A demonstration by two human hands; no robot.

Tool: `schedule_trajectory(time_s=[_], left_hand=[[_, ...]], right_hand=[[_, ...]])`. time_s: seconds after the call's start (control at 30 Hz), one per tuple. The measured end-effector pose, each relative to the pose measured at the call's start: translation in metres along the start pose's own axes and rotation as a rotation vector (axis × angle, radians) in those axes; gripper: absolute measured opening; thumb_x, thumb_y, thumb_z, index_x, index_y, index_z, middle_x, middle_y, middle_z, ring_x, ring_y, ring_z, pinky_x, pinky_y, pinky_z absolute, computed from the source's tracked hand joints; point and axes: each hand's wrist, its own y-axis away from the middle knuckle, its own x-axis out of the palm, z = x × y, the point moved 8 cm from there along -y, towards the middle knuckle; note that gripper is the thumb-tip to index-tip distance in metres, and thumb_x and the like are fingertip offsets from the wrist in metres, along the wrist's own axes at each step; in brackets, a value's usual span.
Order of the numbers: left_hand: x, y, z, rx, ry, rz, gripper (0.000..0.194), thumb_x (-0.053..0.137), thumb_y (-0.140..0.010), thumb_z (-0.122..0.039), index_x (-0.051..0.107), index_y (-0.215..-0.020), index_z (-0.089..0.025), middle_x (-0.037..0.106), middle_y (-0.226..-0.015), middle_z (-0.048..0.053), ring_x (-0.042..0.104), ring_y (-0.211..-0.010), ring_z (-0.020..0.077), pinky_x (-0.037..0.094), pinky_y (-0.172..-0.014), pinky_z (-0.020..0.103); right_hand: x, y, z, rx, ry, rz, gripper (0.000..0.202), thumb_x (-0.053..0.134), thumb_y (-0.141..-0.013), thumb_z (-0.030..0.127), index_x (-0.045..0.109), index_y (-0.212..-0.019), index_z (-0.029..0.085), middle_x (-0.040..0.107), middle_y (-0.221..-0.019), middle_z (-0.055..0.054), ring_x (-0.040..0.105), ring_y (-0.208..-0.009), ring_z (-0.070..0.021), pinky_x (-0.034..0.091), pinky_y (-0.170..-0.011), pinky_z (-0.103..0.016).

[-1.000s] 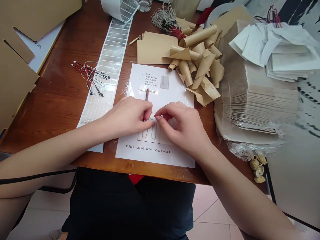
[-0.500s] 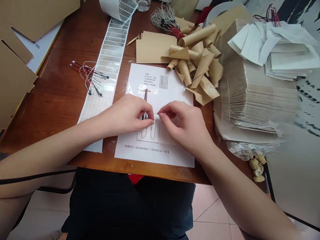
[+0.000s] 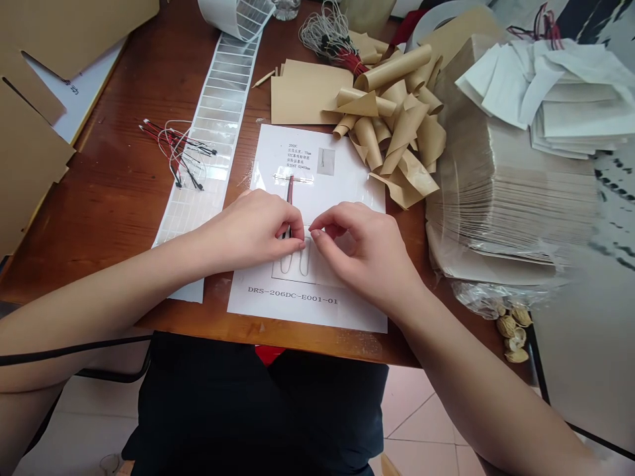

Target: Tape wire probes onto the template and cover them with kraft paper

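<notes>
A white printed sheet point(image 3: 282, 301) lies on the wooden table beneath both hands. Thin pale wire point(image 3: 304, 271) runs in narrow loops inside the rectangle on its lower half. Red and black leads point(image 3: 291, 190) come down from a taped spot on the sheet and pass behind my left hand point(image 3: 272, 225). Thumb and index finger of that hand pinch at the top of a wire loop. Just to the right, my right hand point(image 3: 360, 241) is closed in a pinch, its fingertips a small gap from the left ones. The thin wire at its fingertips barely shows.
Left of the sheet lies a strip of clear labels point(image 3: 223, 99) with several red, black and white wires point(image 3: 181, 155) on it. Rolled brown paper pieces point(image 3: 397, 132) and a brown sheet stack point(image 3: 310, 92) sit behind. A bagged paper stack point(image 3: 516, 218) and nutshells point(image 3: 516, 337) are right.
My right fingertips have shifted slightly left and down, closer to the left ones. My left hand stays nearly still at the wire loop.
</notes>
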Motion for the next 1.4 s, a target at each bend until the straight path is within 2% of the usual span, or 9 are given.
schedule_trajectory(time_s=[0.6,0.7,0.8,0.97,1.13,1.23,1.4], left_hand=[[0.002,-0.001,-0.002,-0.029,-0.002,-0.070,0.008,0.070,-0.081,-0.019,0.075,-0.075,-0.020,0.054,-0.054,-0.006,0.049,-0.059,0.0125,0.034,-0.074,0.031],[-0.001,0.000,0.000,-0.037,0.026,-0.109,0.005,0.072,-0.079,-0.019,0.069,-0.074,-0.019,0.053,-0.057,-0.006,0.049,-0.060,0.0124,0.033,-0.069,0.030],[-0.004,0.001,0.002,-0.060,0.073,-0.136,0.013,0.073,-0.077,-0.017,0.061,-0.074,-0.019,0.054,-0.062,-0.006,0.048,-0.063,0.0121,0.031,-0.065,0.028],[-0.002,0.002,0.003,-0.101,0.156,-0.127,0.019,0.071,-0.077,-0.013,0.054,-0.071,-0.019,0.053,-0.064,-0.007,0.047,-0.064,0.0114,0.030,-0.067,0.029],[0.000,0.001,0.003,-0.126,0.199,-0.070,0.017,0.070,-0.080,-0.013,0.056,-0.071,-0.019,0.050,-0.061,-0.008,0.046,-0.062,0.0115,0.029,-0.068,0.029],[0.002,0.001,0.004,-0.135,0.216,-0.028,0.015,0.069,-0.082,-0.012,0.059,-0.073,-0.019,0.050,-0.061,-0.008,0.046,-0.062,0.0114,0.029,-0.068,0.029],[-0.001,0.000,0.005,-0.122,0.214,-0.011,0.015,0.060,-0.082,-0.005,0.061,-0.076,-0.019,0.050,-0.062,-0.007,0.047,-0.064,0.0123,0.031,-0.067,0.029]], right_hand=[[0.002,0.001,0.000,-0.018,0.004,-0.004,0.012,0.057,-0.089,0.021,0.068,-0.084,0.021,0.069,-0.077,-0.003,0.063,-0.080,-0.0216,0.042,-0.072,-0.035],[0.002,0.001,0.000,-0.019,0.016,-0.004,0.011,0.058,-0.088,0.021,0.068,-0.084,0.021,0.068,-0.076,-0.003,0.063,-0.079,-0.0215,0.042,-0.072,-0.035],[0.002,0.001,-0.002,-0.018,0.026,-0.005,0.010,0.059,-0.088,0.021,0.069,-0.085,0.022,0.066,-0.075,-0.003,0.063,-0.079,-0.0218,0.042,-0.072,-0.035],[0.003,0.000,-0.006,-0.003,0.035,-0.011,0.006,0.063,-0.087,0.022,0.070,-0.086,0.023,0.065,-0.079,-0.003,0.063,-0.084,-0.0231,0.043,-0.075,-0.037],[0.003,0.001,-0.007,0.009,0.051,-0.018,0.003,0.068,-0.086,0.025,0.071,-0.085,0.024,0.065,-0.085,-0.004,0.062,-0.088,-0.0246,0.043,-0.077,-0.037],[0.003,0.002,-0.002,-0.029,0.054,0.004,0.011,0.065,-0.088,0.025,0.074,-0.083,0.024,0.063,-0.081,-0.004,0.060,-0.084,-0.0233,0.042,-0.075,-0.037],[0.000,0.004,0.006,-0.109,0.084,0.003,0.025,0.057,-0.085,0.017,0.081,-0.085,0.025,0.063,-0.078,-0.004,0.056,-0.079,-0.0215,0.037,-0.074,-0.038]])
